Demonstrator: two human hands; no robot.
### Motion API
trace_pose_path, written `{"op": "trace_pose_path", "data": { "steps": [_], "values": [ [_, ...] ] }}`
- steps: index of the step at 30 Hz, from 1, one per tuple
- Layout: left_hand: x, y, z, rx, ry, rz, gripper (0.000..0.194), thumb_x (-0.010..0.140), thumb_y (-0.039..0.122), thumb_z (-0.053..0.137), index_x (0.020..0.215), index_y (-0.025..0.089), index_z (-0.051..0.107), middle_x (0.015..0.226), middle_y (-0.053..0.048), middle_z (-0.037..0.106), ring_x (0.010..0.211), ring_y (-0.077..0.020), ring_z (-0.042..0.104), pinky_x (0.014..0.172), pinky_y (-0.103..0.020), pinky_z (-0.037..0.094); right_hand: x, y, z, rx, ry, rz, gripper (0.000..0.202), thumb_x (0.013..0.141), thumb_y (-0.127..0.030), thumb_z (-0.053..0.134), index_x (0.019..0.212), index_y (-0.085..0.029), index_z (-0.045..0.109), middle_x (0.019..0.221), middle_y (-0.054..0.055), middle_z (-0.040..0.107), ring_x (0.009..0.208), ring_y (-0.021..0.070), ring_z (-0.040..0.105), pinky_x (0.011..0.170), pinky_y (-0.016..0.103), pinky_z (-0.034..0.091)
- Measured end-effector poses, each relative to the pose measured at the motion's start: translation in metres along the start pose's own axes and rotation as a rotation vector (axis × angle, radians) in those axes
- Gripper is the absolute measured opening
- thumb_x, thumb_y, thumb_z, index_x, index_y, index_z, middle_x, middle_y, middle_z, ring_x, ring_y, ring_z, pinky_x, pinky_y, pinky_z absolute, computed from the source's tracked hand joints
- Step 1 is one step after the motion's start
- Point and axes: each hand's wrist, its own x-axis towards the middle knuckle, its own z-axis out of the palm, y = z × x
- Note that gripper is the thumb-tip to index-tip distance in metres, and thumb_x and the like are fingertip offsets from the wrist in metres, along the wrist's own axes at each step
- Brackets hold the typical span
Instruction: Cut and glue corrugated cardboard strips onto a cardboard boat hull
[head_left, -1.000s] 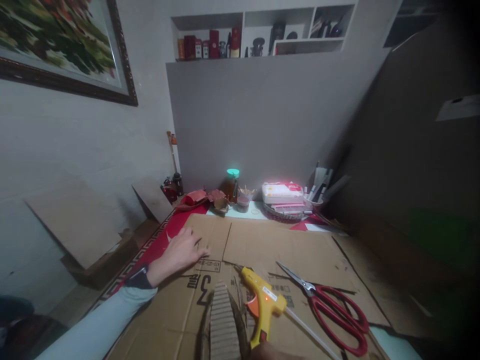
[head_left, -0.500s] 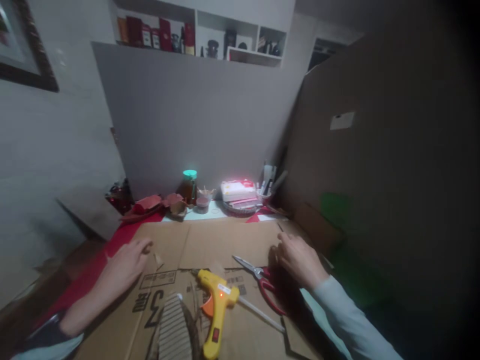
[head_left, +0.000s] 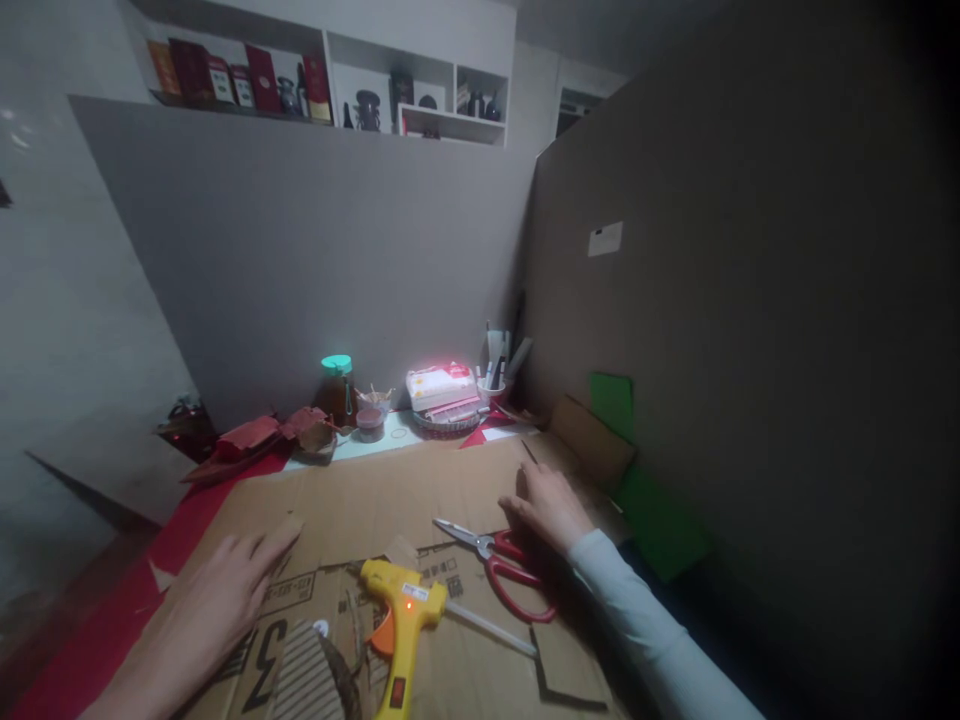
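Left grip [head_left: 214,605] spread, palm down over cardboard [head_left: 382,500]; right grip [head_left: 553,507] loosely parted beside one pair of scissors [head_left: 484,545]; neither visibly holding anything. One yellow glue gun [head_left: 406,625] lies on the cardboard between the two.

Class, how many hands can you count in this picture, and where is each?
2: the left hand at the left side of the cardboard, the right hand at its right, near the scissors. No others show.

Glue gun [head_left: 407,625] on cardboard [head_left: 405,490], scissors [head_left: 484,546] to right; bottle [head_left: 338,396] behind, left of basket [head_left: 448,427].
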Motion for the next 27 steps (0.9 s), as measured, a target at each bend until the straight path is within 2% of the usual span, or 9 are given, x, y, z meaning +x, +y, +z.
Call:
{"op": "trace_pose_path", "data": {
  "steps": [2,6,10,13,15,18,23,27],
  "values": [
    [0.001,0.001,0.001,0.049,-0.037,0.021,0.055,0.086,0.016,0.033,0.132,0.017,0.063,0.108,-0.019,0.071,0.095,-0.0345,0.063,0.086,-0.047,0.048,0.002,0.003,0.002,0.115,0.004,-0.004,0.031,0.093,-0.032,0.062,0.120,-0.016,0.060,0.123,0.009,0.062,0.108,0.0249,0.062,0.091,0.047,0.052],
    [0.001,0.003,0.002,0.117,-0.077,0.041,0.057,0.088,0.012,0.028,0.135,0.019,0.060,0.111,-0.019,0.070,0.097,-0.0342,0.064,0.084,-0.046,0.050,0.007,0.006,0.006,0.408,-0.008,0.008,0.030,0.094,-0.031,0.062,0.121,-0.017,0.059,0.120,0.008,0.063,0.101,0.0228,0.065,0.086,0.044,0.054],
    [0.001,0.002,0.003,0.146,-0.072,0.054,0.056,0.088,0.010,0.029,0.133,0.018,0.062,0.115,-0.021,0.068,0.100,-0.0349,0.064,0.085,-0.046,0.050,0.009,0.006,0.007,0.761,-0.065,0.007,0.026,0.095,-0.030,0.061,0.117,-0.015,0.061,0.112,0.007,0.066,0.091,0.0193,0.067,0.078,0.038,0.058],
    [0.001,0.000,0.006,0.143,-0.055,0.075,0.057,0.087,0.008,0.030,0.134,0.019,0.061,0.115,-0.021,0.068,0.098,-0.0353,0.064,0.084,-0.047,0.050,0.008,0.007,0.005,1.019,-0.027,-0.038,0.026,0.096,-0.031,0.060,0.115,-0.015,0.062,0.110,0.007,0.067,0.089,0.0189,0.068,0.077,0.038,0.058],
    [0.000,-0.001,0.007,0.136,-0.033,0.084,0.057,0.087,0.008,0.030,0.134,0.018,0.061,0.116,-0.021,0.068,0.098,-0.0356,0.063,0.085,-0.048,0.049,0.007,0.008,0.001,1.160,0.063,-0.081,0.026,0.096,-0.032,0.059,0.115,-0.015,0.061,0.111,0.007,0.066,0.091,0.0195,0.067,0.079,0.039,0.057],
    [-0.001,-0.003,0.009,0.111,-0.008,0.093,0.055,0.088,0.010,0.031,0.132,0.017,0.062,0.114,-0.021,0.068,0.098,-0.0353,0.063,0.086,-0.048,0.048,0.003,0.008,-0.014,1.321,0.282,-0.169,0.025,0.092,-0.031,0.063,0.113,-0.016,0.061,0.114,0.006,0.066,0.099,0.0213,0.065,0.086,0.042,0.053],
    [-0.005,-0.006,0.007,0.032,0.017,0.109,0.049,0.090,0.016,0.035,0.130,0.019,0.062,0.113,-0.017,0.067,0.098,-0.0323,0.063,0.084,-0.043,0.050,-0.017,-0.005,-0.059,1.460,0.668,-0.305,0.023,0.082,-0.028,0.071,0.102,-0.025,0.060,0.108,-0.002,0.066,0.101,0.0158,0.060,0.094,0.030,0.045],
    [-0.004,-0.007,-0.004,-0.022,0.053,0.086,0.048,0.092,0.023,0.036,0.137,0.016,0.054,0.110,-0.015,0.066,0.102,-0.0299,0.062,0.088,-0.040,0.048,-0.034,-0.018,-0.089,1.504,0.816,-0.382,0.020,0.077,-0.022,0.072,0.094,-0.024,0.062,0.099,-0.003,0.064,0.098,0.0138,0.059,0.094,0.027,0.043]
  ]
}}
